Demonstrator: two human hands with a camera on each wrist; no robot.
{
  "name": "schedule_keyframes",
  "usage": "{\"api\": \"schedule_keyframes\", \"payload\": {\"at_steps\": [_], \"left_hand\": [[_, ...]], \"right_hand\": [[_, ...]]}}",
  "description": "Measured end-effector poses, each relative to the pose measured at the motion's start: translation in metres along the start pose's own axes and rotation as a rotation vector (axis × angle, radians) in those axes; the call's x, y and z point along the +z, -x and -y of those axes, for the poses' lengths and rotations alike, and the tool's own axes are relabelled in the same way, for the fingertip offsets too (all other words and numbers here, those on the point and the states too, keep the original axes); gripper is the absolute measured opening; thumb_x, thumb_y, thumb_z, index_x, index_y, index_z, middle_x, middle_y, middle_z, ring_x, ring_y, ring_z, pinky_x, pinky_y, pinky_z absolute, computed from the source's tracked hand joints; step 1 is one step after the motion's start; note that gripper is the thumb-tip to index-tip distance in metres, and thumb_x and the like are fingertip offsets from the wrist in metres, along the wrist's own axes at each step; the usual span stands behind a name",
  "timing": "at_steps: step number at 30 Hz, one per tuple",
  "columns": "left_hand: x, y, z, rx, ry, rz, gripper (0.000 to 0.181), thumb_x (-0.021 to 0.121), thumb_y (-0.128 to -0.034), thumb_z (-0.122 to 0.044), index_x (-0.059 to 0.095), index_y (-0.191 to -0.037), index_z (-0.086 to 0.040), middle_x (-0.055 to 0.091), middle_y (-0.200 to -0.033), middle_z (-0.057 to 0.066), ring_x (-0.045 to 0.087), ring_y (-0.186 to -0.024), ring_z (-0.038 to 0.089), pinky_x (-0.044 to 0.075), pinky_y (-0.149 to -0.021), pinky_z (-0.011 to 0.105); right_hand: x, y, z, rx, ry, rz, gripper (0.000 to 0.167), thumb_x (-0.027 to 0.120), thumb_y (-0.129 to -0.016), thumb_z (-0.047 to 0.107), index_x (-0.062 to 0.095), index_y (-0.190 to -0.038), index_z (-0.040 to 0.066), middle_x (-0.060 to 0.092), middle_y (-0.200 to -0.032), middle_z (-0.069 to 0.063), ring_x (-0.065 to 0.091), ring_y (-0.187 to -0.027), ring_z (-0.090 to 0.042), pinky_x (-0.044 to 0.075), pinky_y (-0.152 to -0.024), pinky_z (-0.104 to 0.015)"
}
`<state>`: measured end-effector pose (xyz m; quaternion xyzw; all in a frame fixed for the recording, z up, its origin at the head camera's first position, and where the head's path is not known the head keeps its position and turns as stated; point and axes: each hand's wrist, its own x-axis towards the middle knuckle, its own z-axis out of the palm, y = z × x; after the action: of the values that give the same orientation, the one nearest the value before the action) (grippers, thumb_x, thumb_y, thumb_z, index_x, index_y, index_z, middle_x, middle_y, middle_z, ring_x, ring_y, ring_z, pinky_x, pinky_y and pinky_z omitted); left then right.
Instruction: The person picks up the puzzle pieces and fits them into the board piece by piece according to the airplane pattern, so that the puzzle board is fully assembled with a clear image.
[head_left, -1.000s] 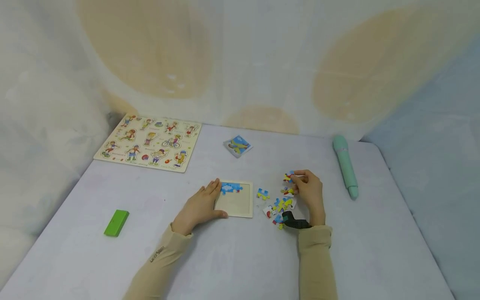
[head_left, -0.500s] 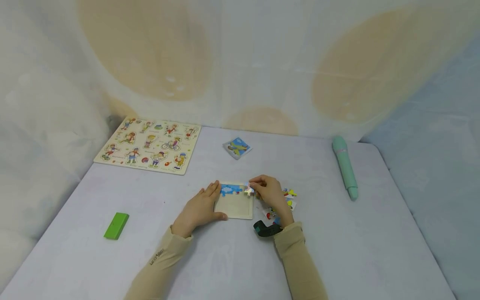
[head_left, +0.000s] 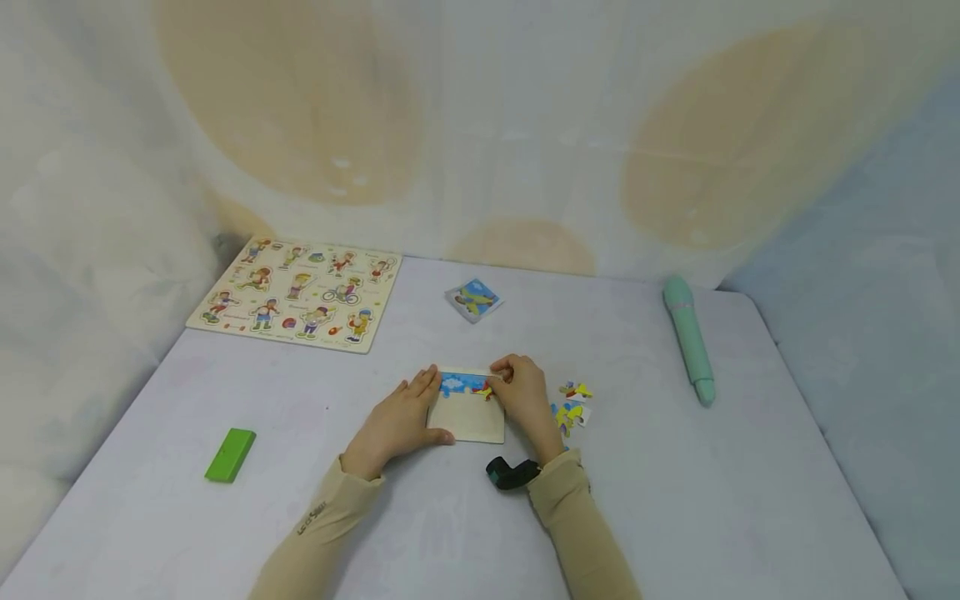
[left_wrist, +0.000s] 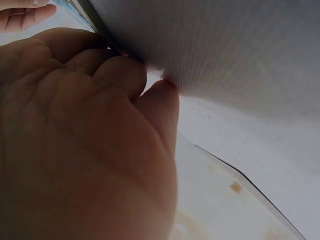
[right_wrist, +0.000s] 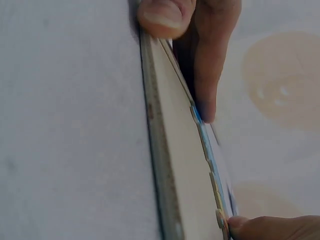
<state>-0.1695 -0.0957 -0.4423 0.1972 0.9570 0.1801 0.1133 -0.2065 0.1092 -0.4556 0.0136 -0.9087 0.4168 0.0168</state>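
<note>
A small square wooden jigsaw board lies in the middle of the table, with blue sky pieces along its far edge. My left hand rests along the board's left side, fingers straight, thumb at the near left corner. At the far right corner of the board, thumb and fingers of my right hand hold a jigsaw piece with red and yellow on it, partly hidden by them. The right wrist view catches a fingertip against the row of pieces on the board.
Several loose jigsaw pieces lie right of the board, partly behind the right wrist. A picture card lies beyond it. A larger puzzle board stands back left, a green block front left, a mint microphone-shaped object at right.
My right hand has carried the jigsaw piece leftward from the loose pieces to the board's far right corner, where it now lies low against the board. The left hand has stayed in place.
</note>
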Motion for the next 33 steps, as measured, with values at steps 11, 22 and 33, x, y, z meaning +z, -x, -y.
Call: {"api": "schedule_keyframes", "payload": {"at_steps": [11, 22, 33], "left_hand": [[0.003, -0.004, -0.002, 0.007, -0.007, -0.001, 0.101, 0.076, -0.0773, -0.05, 0.029, -0.15, 0.002, 0.024, -0.159, 0.017, 0.027, -0.147, 0.033, 0.025, -0.12, 0.049], [0.008, -0.006, -0.005, 0.011, -0.001, 0.003, 0.1, 0.077, -0.0767, -0.049, 0.03, -0.15, 0.002, 0.025, -0.159, 0.017, 0.027, -0.147, 0.033, 0.026, -0.12, 0.049], [0.001, -0.001, -0.003, -0.008, 0.009, -0.007, 0.099, 0.077, -0.0775, -0.046, 0.031, -0.149, 0.005, 0.026, -0.159, 0.019, 0.027, -0.147, 0.034, 0.025, -0.12, 0.049]], "right_hand": [[0.002, 0.001, -0.002, 0.022, -0.01, -0.068, 0.019, 0.072, -0.085, 0.009, 0.068, -0.103, 0.004, 0.061, -0.096, -0.01, 0.052, -0.079, -0.017, 0.042, -0.069, -0.024], [-0.039, 0.0, -0.033, 0.049, -0.094, 0.013, 0.021, 0.064, -0.093, 0.016, 0.067, -0.112, 0.007, 0.067, -0.099, -0.01, 0.059, -0.087, -0.02, 0.049, -0.077, -0.027], [-0.068, -0.002, -0.042, 0.09, 0.044, 0.245, 0.035, 0.079, -0.079, 0.019, 0.066, -0.11, 0.009, 0.062, -0.108, -0.008, 0.054, -0.098, -0.022, 0.047, -0.088, -0.036]]}}
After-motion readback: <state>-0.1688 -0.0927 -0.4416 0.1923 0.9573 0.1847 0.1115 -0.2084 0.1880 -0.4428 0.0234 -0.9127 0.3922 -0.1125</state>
